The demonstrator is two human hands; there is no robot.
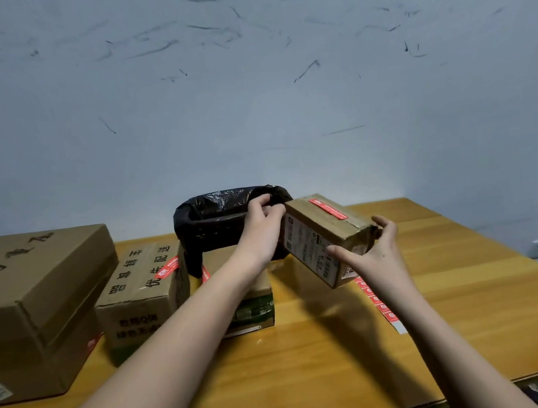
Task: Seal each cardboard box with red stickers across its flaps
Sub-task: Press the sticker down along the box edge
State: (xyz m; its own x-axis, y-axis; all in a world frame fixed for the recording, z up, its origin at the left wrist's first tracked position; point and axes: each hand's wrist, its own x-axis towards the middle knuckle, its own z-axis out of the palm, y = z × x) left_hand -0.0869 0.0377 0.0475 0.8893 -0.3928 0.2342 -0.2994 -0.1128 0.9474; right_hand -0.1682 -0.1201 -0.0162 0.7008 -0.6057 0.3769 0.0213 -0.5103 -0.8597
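1. A person's two bare forearms reach forward over a wooden table [315,367] that stands against a scuffed pale wall [244,71].
2. The right hand [373,253] grips a small cardboard box [323,231] by its near end, thumb across a printed label on the side and fingers curled round the far corner. The box is lifted off the table and tilted, above the middle of the table toward the back edge.
3. A red sticker [327,209] lies across the top seam of this small box.
4. The left hand [263,219] is at the box's far left end, fingers bent against its upper corner; whether it grips or only touches the cardboard cannot be told.
5. Just behind the left hand, at the back edge of the table, sits a container lined with a black plastic bag [215,220].
6. A strip of red stickers [378,302] lies flat on the table beneath the right wrist, right of centre.
7. Three more boxes stand along the left side of the table. The large box [35,300] fills the left edge. The medium box [136,294] beside it carries printed characters and a red sticker on its top right edge. The low box [255,300], partly hidden under the left forearm, sits in front of the black bag and shows a bit of red at its top left edge.
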